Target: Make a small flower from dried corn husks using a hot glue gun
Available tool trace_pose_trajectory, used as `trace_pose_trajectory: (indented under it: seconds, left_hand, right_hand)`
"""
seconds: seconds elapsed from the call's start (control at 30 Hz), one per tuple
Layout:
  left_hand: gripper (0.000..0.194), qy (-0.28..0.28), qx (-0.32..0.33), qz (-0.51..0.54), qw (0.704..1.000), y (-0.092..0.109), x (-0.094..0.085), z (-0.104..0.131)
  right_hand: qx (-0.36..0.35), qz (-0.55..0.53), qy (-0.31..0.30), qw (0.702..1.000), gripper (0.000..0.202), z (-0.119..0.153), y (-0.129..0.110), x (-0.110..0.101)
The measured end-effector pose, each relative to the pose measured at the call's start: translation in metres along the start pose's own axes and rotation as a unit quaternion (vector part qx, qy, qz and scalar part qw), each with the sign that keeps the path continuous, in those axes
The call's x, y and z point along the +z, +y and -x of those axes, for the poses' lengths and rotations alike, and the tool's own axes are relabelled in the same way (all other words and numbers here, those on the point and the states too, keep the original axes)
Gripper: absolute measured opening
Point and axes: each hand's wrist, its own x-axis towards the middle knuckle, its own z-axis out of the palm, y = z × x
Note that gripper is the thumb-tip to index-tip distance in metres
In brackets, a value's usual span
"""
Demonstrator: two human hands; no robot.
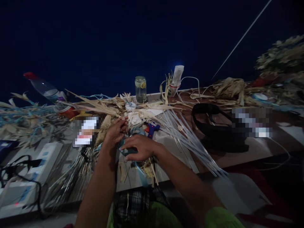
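Observation:
My left hand is raised over the worktable with thumb and fingers pinched together. A thin pale strand seems to show at its fingertips, but I cannot make it out. Just below and to the right, my right hand reaches across with thumb and fingers apart, over light blue ribbon. Whether its fingertips touch the ribbon is unclear. Beyond the right hand lies a blue glue gun with a small red light. Pale dried husks lie scattered ahead of both hands.
Long clear glue sticks fan out at right beside a black looped strap device. Thin wires and a white power strip lie left. A lidded jar and a tilted bottle stand at the back.

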Motion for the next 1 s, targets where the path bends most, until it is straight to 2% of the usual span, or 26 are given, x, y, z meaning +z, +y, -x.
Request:
trace_pose_trajectory:
  seconds: [0.03, 0.1, 0.2, 0.27, 0.33, 0.4, 0.5, 0.63, 0.73, 0.87, 0.93, 1.0]
  left_hand:
    - [0.019, 0.0, 0.0, -0.002, 1.0, 0.0, 0.0, 0.0]
    - [0.02, 0.0, -0.003, -0.007, 1.0, -0.001, -0.001, 0.0]
    - [0.022, 0.001, -0.004, -0.012, 1.0, -0.002, -0.002, -0.001]
    - [0.022, 0.003, 0.0, -0.01, 1.0, -0.003, -0.002, -0.002]
    - [0.022, 0.001, 0.002, -0.006, 1.0, -0.004, -0.002, -0.003]
    - [0.021, -0.001, 0.002, -0.005, 1.0, -0.004, -0.001, -0.003]
    - [0.021, -0.002, 0.004, -0.007, 1.0, -0.004, 0.0, -0.002]
    - [0.021, -0.003, 0.004, -0.003, 1.0, -0.005, 0.002, -0.001]
    - [0.021, -0.003, 0.001, -0.005, 1.0, -0.005, 0.003, -0.001]
    - [0.022, -0.007, 0.002, -0.005, 1.0, -0.004, 0.004, 0.001]
    - [0.023, -0.006, 0.0, -0.007, 1.0, -0.004, 0.005, 0.002]
    - [0.023, -0.004, -0.006, -0.012, 1.0, -0.004, 0.006, 0.002]
  right_hand:
    - [0.013, 0.004, 0.021, 1.0, 0.031, 0.0, 0.002, -0.001]
    - [0.076, 0.032, 0.107, 0.991, 0.027, 0.001, 0.011, -0.004]
    - [0.197, 0.091, 0.266, 0.939, 0.03, 0.007, 0.037, -0.012]
    - [0.254, 0.135, 0.315, 0.905, 0.032, 0.012, 0.056, -0.017]
    - [0.292, 0.175, 0.309, 0.888, 0.032, 0.016, 0.071, -0.018]
    - [0.307, 0.2, 0.263, 0.893, 0.032, 0.015, 0.078, -0.016]
    - [0.307, 0.236, 0.194, 0.901, 0.029, 0.009, 0.076, -0.01]
    - [0.31, 0.269, 0.17, 0.896, 0.023, 0.0, 0.065, -0.006]
    - [0.314, 0.255, 0.2, 0.892, 0.019, 0.0, 0.063, -0.008]
    - [0.317, 0.17, 0.282, 0.89, 0.015, 0.003, 0.069, -0.013]
    - [0.314, 0.065, 0.347, 0.881, 0.013, 0.004, 0.072, -0.016]
    - [0.318, -0.101, 0.415, 0.846, 0.012, 0.004, 0.074, -0.018]
